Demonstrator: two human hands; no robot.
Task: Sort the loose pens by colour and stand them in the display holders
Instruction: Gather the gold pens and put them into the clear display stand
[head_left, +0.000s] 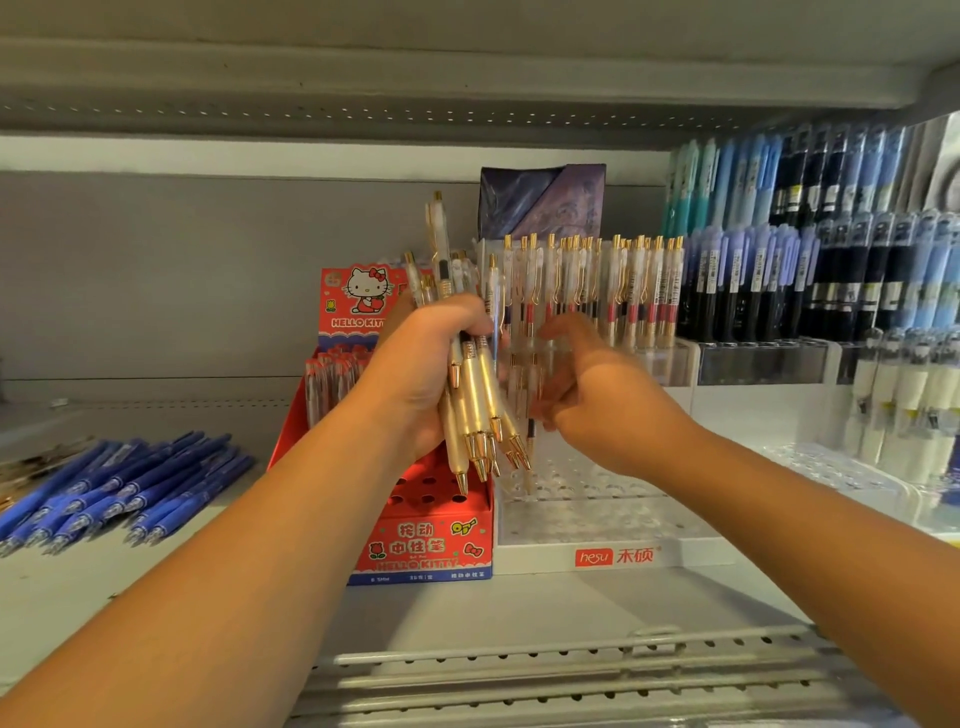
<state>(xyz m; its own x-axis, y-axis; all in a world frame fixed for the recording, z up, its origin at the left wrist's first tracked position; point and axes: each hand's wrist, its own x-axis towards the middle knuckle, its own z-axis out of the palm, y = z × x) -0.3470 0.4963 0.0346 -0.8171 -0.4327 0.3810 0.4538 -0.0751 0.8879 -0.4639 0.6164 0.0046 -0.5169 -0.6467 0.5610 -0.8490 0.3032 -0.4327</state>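
My left hand (421, 364) grips a bundle of white-and-gold pens (475, 405), tips pointing down, over the gap between two holders. My right hand (597, 395) reaches over the clear display holder (613, 525). Its fingers pinch one white-and-gold pen (531, 431) that stands upright near the holder's left side. A row of the same white-and-gold pens (597, 286) stands along the back of this holder. Loose blue pens (124, 483) lie in a pile on the shelf at the left.
A red Hello Kitty pen box (421, 551) stands just left of the clear holder, with pens in its back rows. Racks of blue, black and white pens (831, 260) fill the right side. The upper shelf (467, 78) hangs close overhead.
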